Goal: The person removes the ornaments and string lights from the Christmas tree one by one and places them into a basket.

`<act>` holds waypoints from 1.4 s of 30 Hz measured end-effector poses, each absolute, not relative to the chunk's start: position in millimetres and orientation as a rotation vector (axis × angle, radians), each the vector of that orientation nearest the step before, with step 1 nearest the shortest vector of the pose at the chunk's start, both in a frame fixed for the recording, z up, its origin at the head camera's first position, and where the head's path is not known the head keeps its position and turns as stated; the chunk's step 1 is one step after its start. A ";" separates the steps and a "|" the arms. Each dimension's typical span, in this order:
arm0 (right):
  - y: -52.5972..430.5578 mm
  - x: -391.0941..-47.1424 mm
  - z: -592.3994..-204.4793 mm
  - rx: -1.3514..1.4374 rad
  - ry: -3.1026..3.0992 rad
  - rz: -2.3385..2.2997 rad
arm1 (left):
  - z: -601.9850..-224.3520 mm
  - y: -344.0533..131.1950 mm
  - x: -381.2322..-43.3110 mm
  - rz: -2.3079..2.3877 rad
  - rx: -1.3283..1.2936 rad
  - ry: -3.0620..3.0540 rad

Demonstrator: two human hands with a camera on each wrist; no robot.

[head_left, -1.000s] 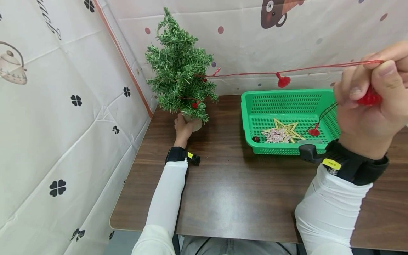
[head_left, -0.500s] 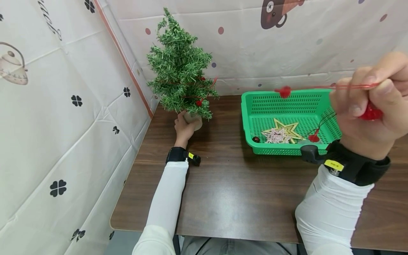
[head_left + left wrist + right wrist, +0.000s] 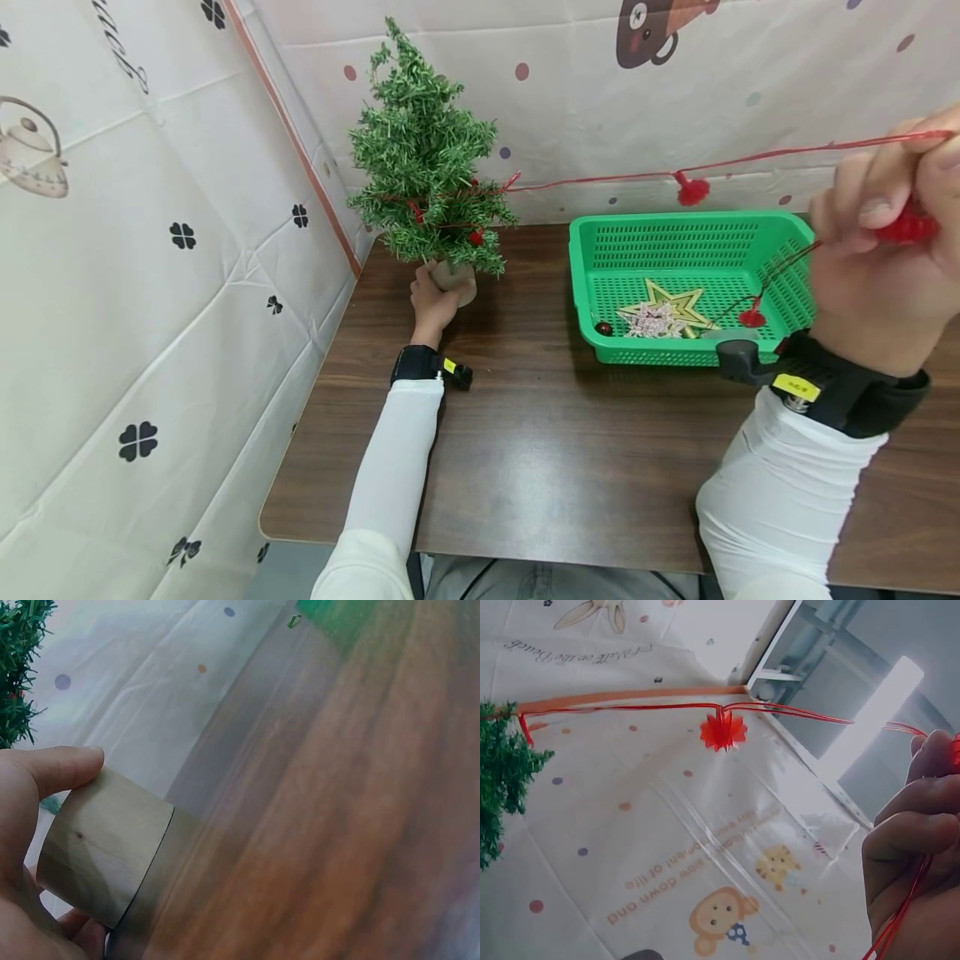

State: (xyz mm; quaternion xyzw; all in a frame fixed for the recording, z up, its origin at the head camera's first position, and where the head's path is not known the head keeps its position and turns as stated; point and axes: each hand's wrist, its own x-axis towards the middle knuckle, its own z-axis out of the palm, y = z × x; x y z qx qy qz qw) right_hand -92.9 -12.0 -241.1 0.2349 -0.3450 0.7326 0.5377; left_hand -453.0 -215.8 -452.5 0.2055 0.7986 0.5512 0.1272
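A small green artificial Christmas tree (image 3: 423, 150) stands at the back left of the table. My left hand (image 3: 432, 307) grips its round wooden base (image 3: 112, 844), thumb on the near edge in the left wrist view. A red string garland (image 3: 592, 180) with red flower-like pieces is wound partly round the lower branches. From there it runs taut to the right, one red flower (image 3: 724, 730) dangling midway. My raised right hand (image 3: 881, 233) pinches the string and holds more red pieces within its curled fingers. The string's tail drops from this hand into the basket.
A green plastic basket (image 3: 585, 333) sits right of the tree, holding a gold star (image 3: 675, 302), a pinkish snowflake (image 3: 651, 320), a dark red ball (image 3: 603, 328) and a red flower piece (image 3: 752, 318). Patterned cloth walls stand close behind and left.
The string slackened, then drew taut again as my right hand moved right and up. Red pieces on the tree shifted; another now shows on its front. The left hand kept its grip.
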 end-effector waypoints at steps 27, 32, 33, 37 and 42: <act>45.8 -71.0 -245.3 -0.713 -1.814 0.684 | -458.4 -213.2 -451.4 1.629 0.609 2.282; 52.9 -80.3 -254.2 -0.806 -2.024 0.534 | -459.0 -214.4 -452.7 1.622 0.604 2.283; 54.6 -81.7 -257.4 -0.802 -2.075 0.517 | -458.6 -214.6 -452.9 1.622 0.609 2.288; 63.7 -86.1 -272.7 -0.755 -2.301 0.530 | -456.9 -215.5 -453.7 1.630 0.621 2.295; 71.2 -88.5 -288.9 -0.736 -2.548 0.536 | -455.5 -216.0 -455.6 1.620 0.619 2.298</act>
